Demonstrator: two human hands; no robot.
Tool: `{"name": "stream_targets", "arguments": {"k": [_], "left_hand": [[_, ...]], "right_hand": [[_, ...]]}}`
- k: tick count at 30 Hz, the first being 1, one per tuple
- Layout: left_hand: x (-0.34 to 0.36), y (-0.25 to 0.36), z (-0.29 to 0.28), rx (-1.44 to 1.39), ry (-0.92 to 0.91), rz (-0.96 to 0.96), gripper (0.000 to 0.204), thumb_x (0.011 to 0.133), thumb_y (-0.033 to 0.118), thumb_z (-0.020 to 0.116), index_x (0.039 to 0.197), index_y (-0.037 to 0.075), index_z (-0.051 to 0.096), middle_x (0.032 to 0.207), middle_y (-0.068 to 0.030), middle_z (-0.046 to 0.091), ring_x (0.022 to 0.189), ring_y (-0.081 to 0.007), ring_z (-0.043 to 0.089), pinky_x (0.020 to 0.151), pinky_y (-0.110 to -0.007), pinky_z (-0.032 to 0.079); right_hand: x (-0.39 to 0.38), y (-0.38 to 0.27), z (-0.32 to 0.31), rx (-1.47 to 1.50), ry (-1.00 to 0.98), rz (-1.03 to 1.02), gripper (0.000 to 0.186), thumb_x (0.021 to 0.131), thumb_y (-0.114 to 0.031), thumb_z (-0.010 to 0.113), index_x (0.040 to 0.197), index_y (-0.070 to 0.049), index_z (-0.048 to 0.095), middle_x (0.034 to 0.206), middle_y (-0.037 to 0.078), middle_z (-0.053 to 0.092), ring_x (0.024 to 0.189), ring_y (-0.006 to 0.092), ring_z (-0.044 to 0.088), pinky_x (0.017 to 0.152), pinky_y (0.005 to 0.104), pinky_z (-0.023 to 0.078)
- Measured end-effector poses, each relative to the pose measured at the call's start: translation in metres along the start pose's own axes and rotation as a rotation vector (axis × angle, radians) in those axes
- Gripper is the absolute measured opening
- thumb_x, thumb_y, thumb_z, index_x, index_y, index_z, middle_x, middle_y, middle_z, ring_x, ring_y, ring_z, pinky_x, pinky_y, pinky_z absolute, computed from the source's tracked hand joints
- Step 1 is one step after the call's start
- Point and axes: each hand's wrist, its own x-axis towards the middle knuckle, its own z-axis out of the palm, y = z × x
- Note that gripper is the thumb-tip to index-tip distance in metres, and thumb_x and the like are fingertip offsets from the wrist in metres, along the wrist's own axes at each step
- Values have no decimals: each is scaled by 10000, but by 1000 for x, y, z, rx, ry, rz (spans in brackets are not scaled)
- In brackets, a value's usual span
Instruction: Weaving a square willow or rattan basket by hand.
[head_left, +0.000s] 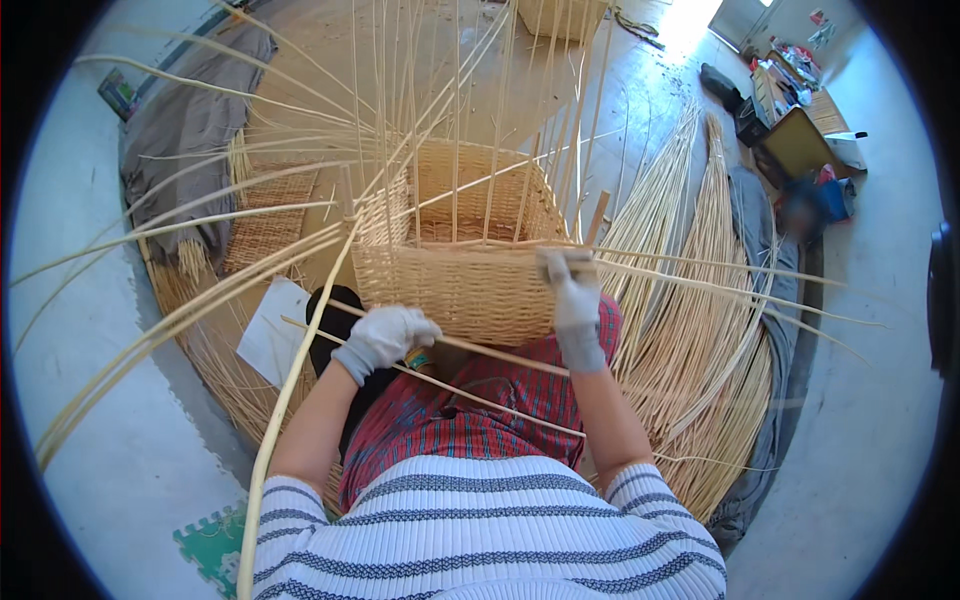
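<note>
A rectangular woven basket [450,290] sits in front of my lap, with long pale rods standing up from its walls and fanning outward. My left hand [390,332], in a grey-white glove, is closed on a thin rod [490,352] just below the basket's near left part. My right hand [570,290], also gloved and slightly blurred, is closed at the near right corner of the rim, beside an upright wooden stake [598,215]; exactly what lies inside its fingers is unclear.
Loose rod bundles [680,350] lie at my right. At left are a woven panel [265,230], grey cloth [175,160] and a white sheet [265,330]. A crate [560,20] is at the back; cluttered furniture [810,140] stands back right. A green foam mat [210,545] is lower left.
</note>
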Motion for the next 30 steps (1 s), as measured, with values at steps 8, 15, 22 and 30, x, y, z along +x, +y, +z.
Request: {"name": "stream_targets", "arguments": {"k": [8,15,22,30], "left_hand": [[9,-16,4,249,663,-324,589,934,208,743,1490,254,555,1456,-165,574,922,-343,720,800,-413,590],[44,-26,16,327,405,-639,745,937,123,688,1612,261,404,1654,-173,385,921,-399,741,802,-466,611],[25,-25,32,-123,832,-292,554,936,-10,615,1462,121,503,1662,-181,358,1302,-434,590,969,-420,580],[47,29,32,-248,931,-163,400,994,91,631,1388,58,567,1398,-232,582,1143,-396,681,914,-395,587]], "right_hand": [[-25,-21,-10,304,184,50,121,1031,-96,676,1084,-53,577,998,149,750,810,182,700,710,312,590],[12,-7,6,191,179,-8,141,1026,-115,703,1092,-71,587,1008,175,759,686,142,674,582,274,553],[16,28,10,94,151,194,162,1039,-205,699,1095,-68,633,1011,133,780,624,122,635,545,265,518],[31,24,18,336,181,150,168,1032,-214,713,1066,-54,673,920,102,760,689,132,684,595,283,561]]}}
